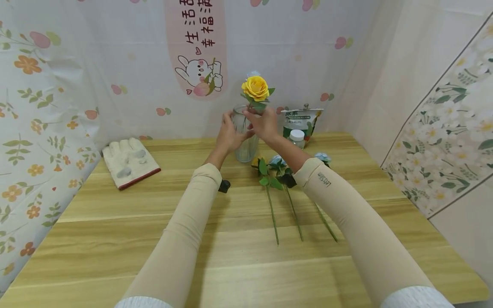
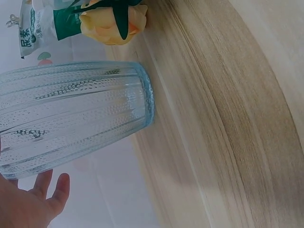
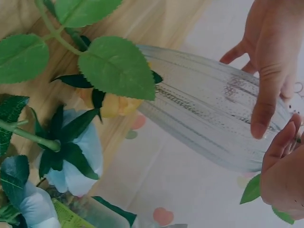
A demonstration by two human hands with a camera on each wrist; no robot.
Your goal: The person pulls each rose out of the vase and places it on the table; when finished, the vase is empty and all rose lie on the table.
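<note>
A clear ribbed glass vase (image 1: 246, 150) stands upright toward the back of the table. My left hand (image 1: 228, 136) grips its upper part, the thumb (image 3: 264, 116) lying across the glass in the right wrist view. At the mouth, my right hand (image 1: 266, 125) pinches the stem of a yellow artificial rose (image 1: 256, 88), whose bloom rises above the rim. Pale blue petals (image 1: 253, 73) peek out behind that bloom. The stem's lower part runs down at the vase's upper section, partly hidden by my fingers.
Below my right forearm lie a yellow rose (image 1: 255, 162) and two blue ones (image 1: 277, 161) (image 1: 322, 157), stems toward me. Behind them are a white-capped bottle (image 1: 297, 137) and a clipped bag (image 1: 302, 119). A work glove (image 1: 130, 162) lies left; a small black object (image 1: 224, 186) sits by my left sleeve.
</note>
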